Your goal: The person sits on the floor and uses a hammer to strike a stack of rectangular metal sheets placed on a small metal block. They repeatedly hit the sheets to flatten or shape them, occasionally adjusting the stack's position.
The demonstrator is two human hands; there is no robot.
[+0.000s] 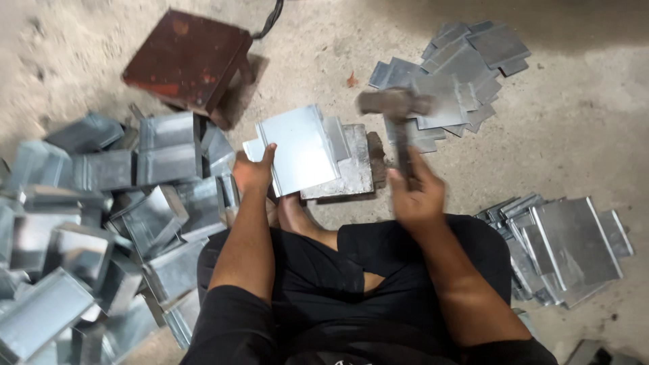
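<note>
Left hand [253, 172] is pinching the left edge of a bent metal sheet [297, 149] lying on a flat block [351, 172] on the floor, while the right hand [416, 192] is wrapped around a blurry raised hammer [395, 105].

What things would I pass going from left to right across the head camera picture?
Pile of folded metal boxes → left hand → metal sheet → hammer in the right hand → stack of flat metal sheets.
</note>
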